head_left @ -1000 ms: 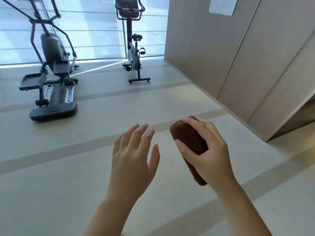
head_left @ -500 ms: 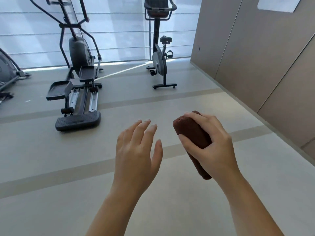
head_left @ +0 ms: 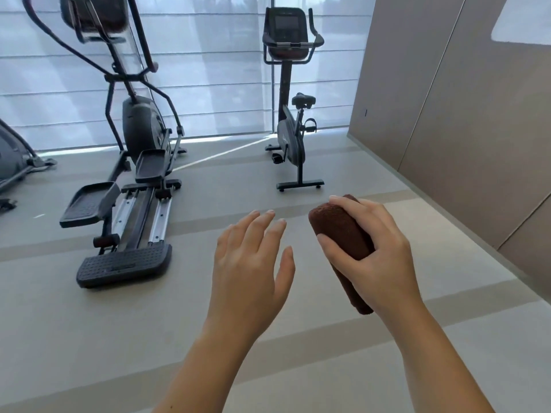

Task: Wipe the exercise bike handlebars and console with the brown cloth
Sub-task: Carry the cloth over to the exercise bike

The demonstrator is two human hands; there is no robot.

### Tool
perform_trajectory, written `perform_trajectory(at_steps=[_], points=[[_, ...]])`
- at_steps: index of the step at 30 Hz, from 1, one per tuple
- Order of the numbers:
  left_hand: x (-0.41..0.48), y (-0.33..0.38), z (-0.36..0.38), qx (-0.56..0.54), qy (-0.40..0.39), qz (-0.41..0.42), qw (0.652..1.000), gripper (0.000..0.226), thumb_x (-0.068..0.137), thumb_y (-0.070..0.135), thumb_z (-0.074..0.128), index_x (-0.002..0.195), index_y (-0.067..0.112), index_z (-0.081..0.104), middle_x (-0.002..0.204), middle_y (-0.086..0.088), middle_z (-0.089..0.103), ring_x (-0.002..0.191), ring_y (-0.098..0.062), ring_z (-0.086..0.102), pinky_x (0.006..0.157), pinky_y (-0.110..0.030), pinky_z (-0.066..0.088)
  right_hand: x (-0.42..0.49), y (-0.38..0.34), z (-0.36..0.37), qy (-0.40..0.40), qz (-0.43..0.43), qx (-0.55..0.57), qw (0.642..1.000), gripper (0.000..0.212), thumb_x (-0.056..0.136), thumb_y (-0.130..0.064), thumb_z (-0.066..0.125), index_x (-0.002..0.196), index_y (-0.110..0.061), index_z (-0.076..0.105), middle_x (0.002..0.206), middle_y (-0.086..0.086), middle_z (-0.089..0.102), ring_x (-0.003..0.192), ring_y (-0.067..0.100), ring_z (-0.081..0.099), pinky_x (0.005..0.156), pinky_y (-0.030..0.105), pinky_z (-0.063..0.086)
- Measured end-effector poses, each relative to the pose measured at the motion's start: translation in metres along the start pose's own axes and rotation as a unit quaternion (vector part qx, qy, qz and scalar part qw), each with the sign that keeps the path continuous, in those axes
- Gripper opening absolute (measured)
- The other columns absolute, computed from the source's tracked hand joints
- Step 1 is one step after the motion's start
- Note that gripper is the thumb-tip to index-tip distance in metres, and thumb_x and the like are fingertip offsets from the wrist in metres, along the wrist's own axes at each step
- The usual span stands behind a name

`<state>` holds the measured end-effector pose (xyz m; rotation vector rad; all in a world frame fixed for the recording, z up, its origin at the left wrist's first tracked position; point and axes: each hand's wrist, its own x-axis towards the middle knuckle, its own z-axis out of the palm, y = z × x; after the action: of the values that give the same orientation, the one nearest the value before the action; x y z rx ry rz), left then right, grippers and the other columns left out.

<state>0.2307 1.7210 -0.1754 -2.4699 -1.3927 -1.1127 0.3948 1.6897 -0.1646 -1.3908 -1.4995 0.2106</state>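
Brown cloth (head_left: 343, 231) rolled, clasped in right hand (head_left: 378, 251); left hand (head_left: 247, 263) spread, empty.

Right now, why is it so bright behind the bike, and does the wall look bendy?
Head view: daylight glows through the pale window blinds, leaving the black upright exercise bike dark against them, with a sunlit streak on the floor; the wide lens tilts the beige panelled wall; both hands look sharp.

bikes: 1 (head_left: 290, 93) | ellipticals: 1 (head_left: 134, 150) | cloths: 1 (head_left: 343, 231) | hands: 2 (head_left: 247, 263) (head_left: 378, 251)
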Motion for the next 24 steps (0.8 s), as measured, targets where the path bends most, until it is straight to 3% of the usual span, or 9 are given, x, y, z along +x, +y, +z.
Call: perform_trajectory(at_steps=[12, 24], points=[[0.219, -0.123, 0.13, 0.013, 0.024, -0.035, 0.999, 0.038, 0.087, 0.026, 0.043, 0.114, 0.005, 0.06, 0.117, -0.012, 0.063, 0.114, -0.03, 0.054, 0.096, -0.045, 0.038, 0.251, 0.112, 0.101, -0.04, -0.002, 0.018, 0.999, 0.048, 0.075, -0.026, 0.074, 0.118, -0.037, 0.055, 0.116, -0.006, 0.053, 0.103, -0.007, 0.046, 0.079, 0.0, 0.038], [0.43, -0.324, 0.249, -0.002, 0.027, -0.03, 0.999, 0.038, 0.087, 0.026, 0.044, 0.115, 0.006, 0.06, 0.118, -0.011, 0.062, 0.115, -0.03, 0.053, 0.097, -0.044, 0.037, 0.498, 0.192, 0.276, -0.022, -0.004, 0.016, 1.0, 0.047, 0.076, -0.023, 0.074, 0.118, -0.034, 0.058, 0.116, -0.003, 0.054, 0.1, -0.002, 0.05, 0.08, 0.002, 0.039]])
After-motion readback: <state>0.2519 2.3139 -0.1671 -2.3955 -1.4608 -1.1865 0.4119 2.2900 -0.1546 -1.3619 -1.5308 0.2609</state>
